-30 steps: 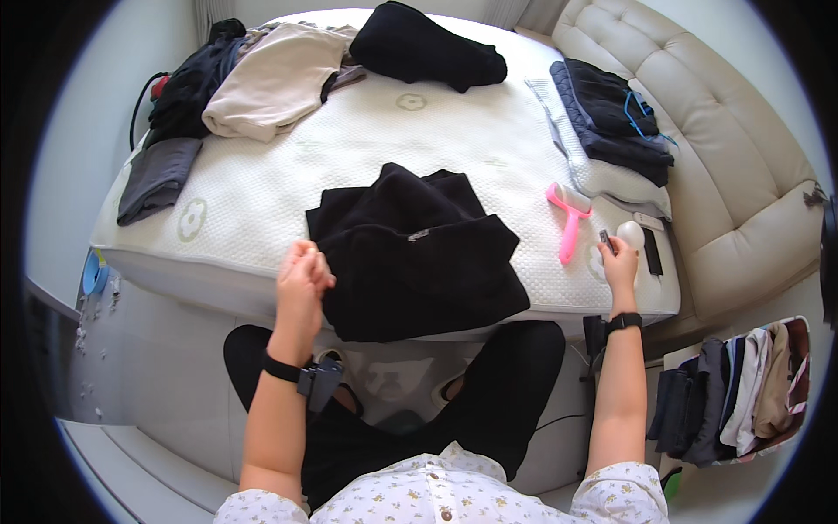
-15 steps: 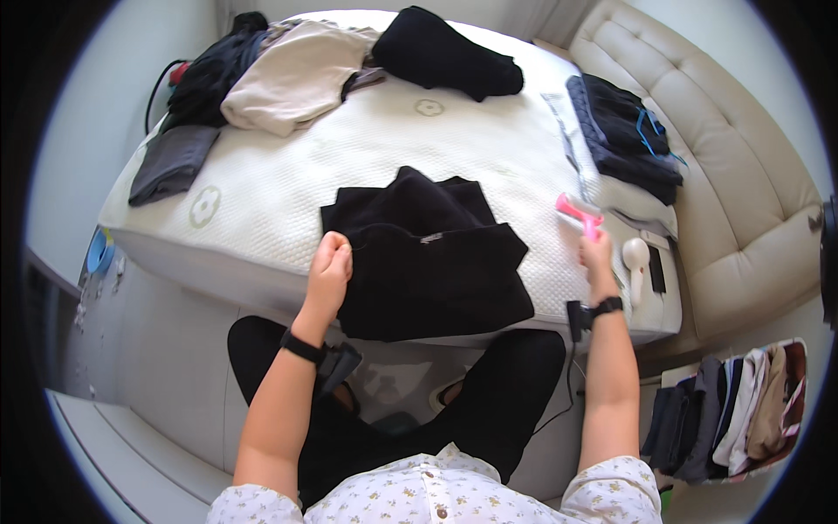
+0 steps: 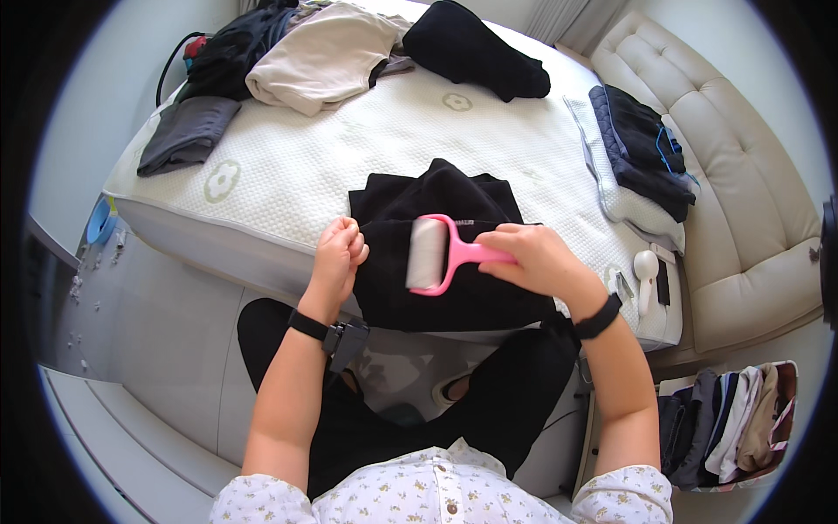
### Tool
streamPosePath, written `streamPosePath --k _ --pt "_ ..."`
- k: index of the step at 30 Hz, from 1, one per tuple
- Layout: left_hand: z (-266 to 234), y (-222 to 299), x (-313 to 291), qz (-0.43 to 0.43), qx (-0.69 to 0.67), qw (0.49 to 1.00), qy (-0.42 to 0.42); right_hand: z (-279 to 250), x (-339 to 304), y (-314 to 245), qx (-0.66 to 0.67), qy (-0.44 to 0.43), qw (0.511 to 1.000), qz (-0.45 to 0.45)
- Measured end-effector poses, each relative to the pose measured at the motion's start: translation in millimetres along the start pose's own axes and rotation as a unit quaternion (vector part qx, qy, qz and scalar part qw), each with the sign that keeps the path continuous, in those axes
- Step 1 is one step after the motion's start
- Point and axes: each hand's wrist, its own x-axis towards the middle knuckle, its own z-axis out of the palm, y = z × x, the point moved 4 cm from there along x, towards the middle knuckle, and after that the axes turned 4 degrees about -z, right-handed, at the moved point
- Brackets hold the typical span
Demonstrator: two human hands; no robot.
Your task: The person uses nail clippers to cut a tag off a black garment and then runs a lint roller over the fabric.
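A pink-handled lint roller (image 3: 429, 254) with a pale sticky cylinder is over the black garment (image 3: 471, 301). My right hand (image 3: 534, 259) is closed around its handle. Whether the roller touches the cloth or hovers just above it, I cannot tell. The garment lies on the near edge of the bed, its far part bunched up and its near part spread toward my knees. At its left edge my left hand (image 3: 339, 253) is closed, pinching the fabric.
On the mattress (image 3: 323, 166) lie a beige garment (image 3: 323, 59), a folded grey garment (image 3: 188, 133), a black one (image 3: 476, 51) and a dark stack (image 3: 642, 148). A white handheld device (image 3: 645, 278) rests by the headboard (image 3: 707, 166). A box of clothes (image 3: 733, 428) stands at right.
My right hand has brought the lint roller left from the bed's right side to over the black garment. My left hand stays at the garment's left edge. The view has shifted slightly.
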Motion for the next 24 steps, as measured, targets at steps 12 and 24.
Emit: streamPosePath --k 12,24 --pt "-20 -9 4 -0.018 -0.042 0.999 -0.016 -47 -42 48 0.050 -0.052 0.973 0.217" --pt "-26 -13 3 -0.034 -0.084 0.996 -0.019 -6 16 21 0.029 -0.058 0.991 0.121"
